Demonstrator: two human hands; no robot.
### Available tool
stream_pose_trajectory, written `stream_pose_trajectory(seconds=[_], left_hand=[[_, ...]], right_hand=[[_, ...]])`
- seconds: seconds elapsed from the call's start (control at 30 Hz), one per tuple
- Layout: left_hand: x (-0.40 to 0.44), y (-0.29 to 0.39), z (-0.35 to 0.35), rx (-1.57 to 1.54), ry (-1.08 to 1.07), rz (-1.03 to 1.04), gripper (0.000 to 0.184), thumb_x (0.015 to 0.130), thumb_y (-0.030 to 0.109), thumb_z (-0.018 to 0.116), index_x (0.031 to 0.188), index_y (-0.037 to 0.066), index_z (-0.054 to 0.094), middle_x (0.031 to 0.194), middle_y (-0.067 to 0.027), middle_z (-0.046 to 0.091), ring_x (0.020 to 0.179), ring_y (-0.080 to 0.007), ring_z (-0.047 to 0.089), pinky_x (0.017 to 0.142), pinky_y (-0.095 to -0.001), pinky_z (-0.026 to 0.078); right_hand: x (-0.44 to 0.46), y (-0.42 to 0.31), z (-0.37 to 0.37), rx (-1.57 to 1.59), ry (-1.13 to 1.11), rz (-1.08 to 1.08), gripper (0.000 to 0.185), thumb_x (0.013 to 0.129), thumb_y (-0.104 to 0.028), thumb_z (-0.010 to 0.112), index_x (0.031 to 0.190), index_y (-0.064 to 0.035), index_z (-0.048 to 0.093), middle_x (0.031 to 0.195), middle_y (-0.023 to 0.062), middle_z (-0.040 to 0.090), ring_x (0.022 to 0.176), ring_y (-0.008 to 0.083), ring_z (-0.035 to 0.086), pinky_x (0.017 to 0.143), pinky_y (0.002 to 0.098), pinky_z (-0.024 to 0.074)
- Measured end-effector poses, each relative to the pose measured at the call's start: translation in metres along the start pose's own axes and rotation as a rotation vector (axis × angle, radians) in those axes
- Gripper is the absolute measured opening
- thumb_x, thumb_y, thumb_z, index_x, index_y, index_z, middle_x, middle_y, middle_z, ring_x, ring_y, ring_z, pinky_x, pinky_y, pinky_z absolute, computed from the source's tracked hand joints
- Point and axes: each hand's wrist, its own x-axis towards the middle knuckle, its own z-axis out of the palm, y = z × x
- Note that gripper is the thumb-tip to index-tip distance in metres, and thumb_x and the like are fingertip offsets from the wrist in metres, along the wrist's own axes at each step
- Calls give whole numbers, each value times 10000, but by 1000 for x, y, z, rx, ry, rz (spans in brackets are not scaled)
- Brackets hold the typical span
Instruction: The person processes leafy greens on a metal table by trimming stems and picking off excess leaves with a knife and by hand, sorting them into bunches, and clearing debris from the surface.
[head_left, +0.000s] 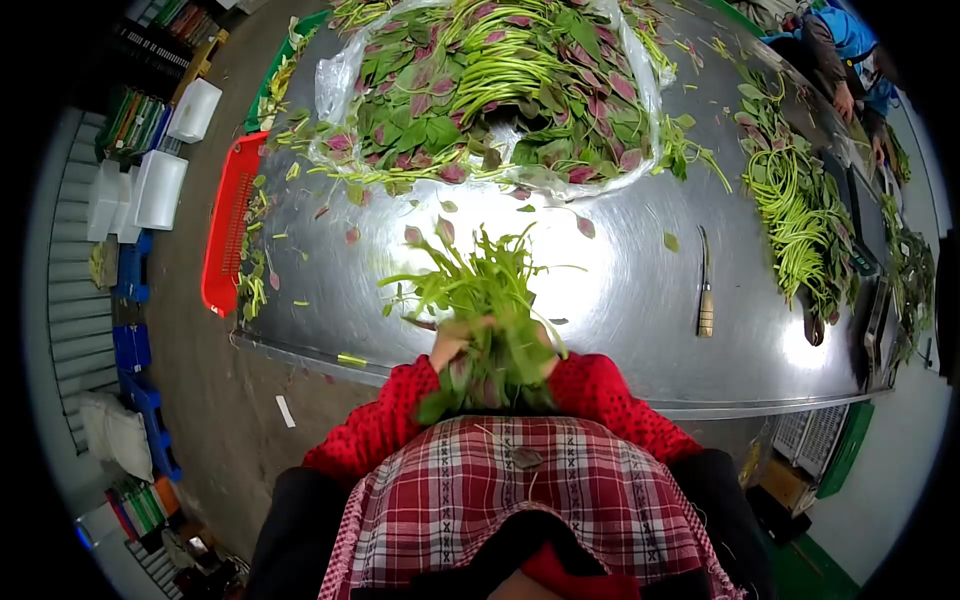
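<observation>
Holding the bunch: we see the left hand (pixel 452 346) with its grip closed around a loose bunch of green stems and purple-tinged leaves (pixel 485 288); the right hand (pixel 547 354) meets the opposite side, but blur and foliage hide its fingers, so we cannot tell how closed that grip is.
Bunch position: above the near edge of the shiny metal tabletop (pixel 630 335), just before the red plaid apron (pixel 515 455); stems point away from the body, probably so that we can view their ends.
Main pile: similar greens (pixel 500 85) on a clear plastic sheet (pixel 337 88), straight ahead, presumably for either hand's reach.
Knife: slim curved blade and wooden handle (pixel 706 312), apart from both hands; its handle faces us, likely for easy pickup.
Side heap: more leafy stems (pixel 790 215) along the right.
</observation>
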Motion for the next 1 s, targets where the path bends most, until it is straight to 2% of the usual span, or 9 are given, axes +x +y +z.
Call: stream_pose_trajectory(seconds=[0.1,0.13,0.27,0.57,0.7,0.73,0.83,0.93,1.0], left_hand=[[-5,36,19,232,74,-77,215,839,69,657,1021,-45,654,976,-100,675,793,-160,652,724,-282,527],[-18,32,22,295,110,-134,214,826,62,669,1010,-48,661,986,-95,675,800,-157,650,736,-286,522],[7,-2,-14,400,82,-30,296,798,41,684,1077,-44,633,993,-75,668,832,-123,621,737,-276,508],[-7,154,-42,909,-258,156,506,641,-25,744,1128,5,609,1004,-38,652,899,-121,596,821,-294,484],[-63,149,-46,881,-317,-180,514,609,-32,752,1098,3,596,941,-16,640,868,-115,591,798,-274,479],[-77,130,-49,838,-333,-273,561,595,-7,770,1122,10,578,977,-25,631,915,-122,579,835,-284,464],[-106,52,-50,523,-280,-258,723,574,5,748,1256,-1,509,1130,-75,597,1068,-182,536,983,-346,373],[-109,24,-53,174,-394,-169,759,566,-11,730,1285,-13,489,1159,-89,596,1082,-203,543,995,-351,364],[-117,26,-40,63,-388,-144,772,563,-18,716,1299,-19,480,1181,-101,596,1097,-218,549,996,-350,366]], right_hand=[[-10,9,-5,-159,-91,-370,246,941,-150,544,1115,23,550,859,57,622,753,135,606,660,287,524],[-33,-37,27,-69,10,1,289,961,-218,521,1128,18,533,943,68,609,840,132,589,709,273,508],[-2,-2,5,-208,119,111,415,980,-278,492,1248,39,491,1093,95,613,954,151,574,852,285,464],[27,-50,94,-626,-389,-188,690,972,-542,280,1368,17,363,1368,276,406,1282,388,386,1079,400,294],[-24,-28,96,-799,-614,-510,601,965,-485,387,1354,-27,404,1331,249,454,1243,372,441,1042,407,347],[-36,-35,87,-835,-713,-211,534,966,-435,437,1349,-64,429,1264,210,528,1171,338,512,998,390,395],[-53,-36,51,-734,-881,-179,438,946,-397,524,1251,-83,549,1171,157,597,1039,246,580,914,360,449],[-69,-80,32,-820,-548,190,258,947,-248,528,970,-28,661,817,75,685,766,193,653,733,326,529],[-44,-77,-11,-379,-513,-21,311,945,-242,466,740,-47,594,687,101,624,637,181,625,613,310,513]])
